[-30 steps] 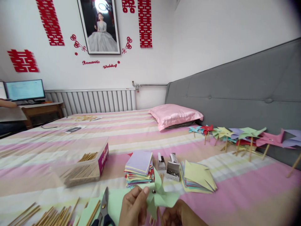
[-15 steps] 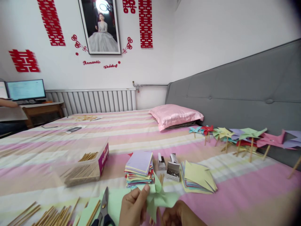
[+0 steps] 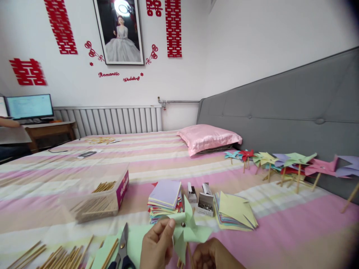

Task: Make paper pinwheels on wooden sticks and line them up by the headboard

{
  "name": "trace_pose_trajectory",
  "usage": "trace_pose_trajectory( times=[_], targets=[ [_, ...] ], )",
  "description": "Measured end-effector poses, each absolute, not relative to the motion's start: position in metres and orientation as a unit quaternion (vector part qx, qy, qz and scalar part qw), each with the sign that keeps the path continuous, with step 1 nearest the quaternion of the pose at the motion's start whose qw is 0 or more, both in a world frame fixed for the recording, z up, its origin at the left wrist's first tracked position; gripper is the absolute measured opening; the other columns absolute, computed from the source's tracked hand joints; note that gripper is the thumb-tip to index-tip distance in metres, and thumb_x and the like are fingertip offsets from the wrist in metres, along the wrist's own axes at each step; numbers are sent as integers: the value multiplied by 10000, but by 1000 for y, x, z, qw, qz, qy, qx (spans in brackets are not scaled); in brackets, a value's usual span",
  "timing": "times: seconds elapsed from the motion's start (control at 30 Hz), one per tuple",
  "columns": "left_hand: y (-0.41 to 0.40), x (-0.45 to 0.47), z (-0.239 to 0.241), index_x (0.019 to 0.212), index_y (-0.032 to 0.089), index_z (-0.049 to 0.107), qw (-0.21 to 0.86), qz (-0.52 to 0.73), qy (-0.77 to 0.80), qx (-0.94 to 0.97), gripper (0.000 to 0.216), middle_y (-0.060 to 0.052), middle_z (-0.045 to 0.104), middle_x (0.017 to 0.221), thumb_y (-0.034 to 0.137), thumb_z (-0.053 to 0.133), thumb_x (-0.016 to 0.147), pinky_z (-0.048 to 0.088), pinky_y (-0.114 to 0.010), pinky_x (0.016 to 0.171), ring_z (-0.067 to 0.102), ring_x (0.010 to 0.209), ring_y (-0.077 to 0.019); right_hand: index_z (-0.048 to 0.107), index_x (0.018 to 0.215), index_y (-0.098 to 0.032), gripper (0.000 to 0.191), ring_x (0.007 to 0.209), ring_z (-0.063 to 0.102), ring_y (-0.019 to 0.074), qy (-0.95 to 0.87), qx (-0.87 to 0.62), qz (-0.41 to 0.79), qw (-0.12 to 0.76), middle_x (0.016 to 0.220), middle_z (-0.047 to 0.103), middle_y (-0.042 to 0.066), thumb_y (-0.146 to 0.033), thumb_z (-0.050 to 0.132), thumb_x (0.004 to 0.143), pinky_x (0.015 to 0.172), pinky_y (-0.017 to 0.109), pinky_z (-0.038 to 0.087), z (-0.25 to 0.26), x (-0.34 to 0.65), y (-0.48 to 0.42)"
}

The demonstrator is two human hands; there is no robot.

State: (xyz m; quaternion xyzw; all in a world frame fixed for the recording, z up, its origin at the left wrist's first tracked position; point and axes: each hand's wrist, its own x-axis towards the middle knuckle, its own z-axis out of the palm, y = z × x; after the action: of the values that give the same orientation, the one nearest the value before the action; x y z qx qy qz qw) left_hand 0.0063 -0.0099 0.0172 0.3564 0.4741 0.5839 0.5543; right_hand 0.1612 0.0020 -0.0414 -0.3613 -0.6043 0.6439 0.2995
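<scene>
A light green paper pinwheel [image 3: 195, 232] faces me, a round metal pin [image 3: 183, 224] at its middle. My left hand [image 3: 157, 241] pinches the pinwheel's left blade between thumb and fingers. Below the blades, my right hand [image 3: 214, 254] is curled closed around the thin wooden stick [image 3: 190, 255]; its fingertips are partly hidden. Dark-handled scissors [image 3: 122, 244] lie open on green paper [image 3: 137, 235], left of my left hand. Just behind the pinwheel stands a stack of coloured paper squares [image 3: 165, 194].
Loose sticks [image 3: 63, 257] lie front left, near a clear box [image 3: 98, 203] of sticks. Small boxes [image 3: 205, 205] of pins and cut paper sheets [image 3: 237, 211] sit behind my right hand. Finished pinwheels [image 3: 297, 160] line the headboard. A person's arm [image 3: 8, 122] shows far left.
The pinwheel has turned to face me more fully, and its metal pin now shows. Its upper blade stands higher. Both hands keep their hold with little movement.
</scene>
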Motion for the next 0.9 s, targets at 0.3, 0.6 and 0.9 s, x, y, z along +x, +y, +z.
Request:
trace_pose_trajectory(
  times=[0.3, 0.6, 0.9],
  targets=[
    [-13, 5, 25, 762, 117, 649, 509, 612, 488, 359, 391, 102, 306, 398, 448, 715, 564, 146, -149, 420, 199, 403, -21, 657, 696, -96, 416, 507, 442, 48, -580, -340, 649, 356, 573, 543, -15, -449, 769, 506, 483, 165, 293, -31, 165, -1],
    [-13, 9, 18, 891, 152, 639, 426, 604, 488, 464, 390, 55, 435, 500, 398, 697, 595, 311, -195, 478, 381, 477, -86, 611, 712, -97, 426, 467, 439, 37, -559, -305, 670, 381, 563, 568, -9, -454, 760, 536, 451, 155, 278, -37, 166, -2],
    [-13, 15, 11, 1009, 191, 601, 414, 599, 465, 505, 436, 55, 425, 576, 273, 657, 584, 294, -188, 453, 366, 466, -74, 597, 689, -107, 408, 453, 383, 25, -552, -292, 686, 372, 523, 492, -54, -436, 773, 525, 443, 161, 241, -31, 171, -2]
  ],
)
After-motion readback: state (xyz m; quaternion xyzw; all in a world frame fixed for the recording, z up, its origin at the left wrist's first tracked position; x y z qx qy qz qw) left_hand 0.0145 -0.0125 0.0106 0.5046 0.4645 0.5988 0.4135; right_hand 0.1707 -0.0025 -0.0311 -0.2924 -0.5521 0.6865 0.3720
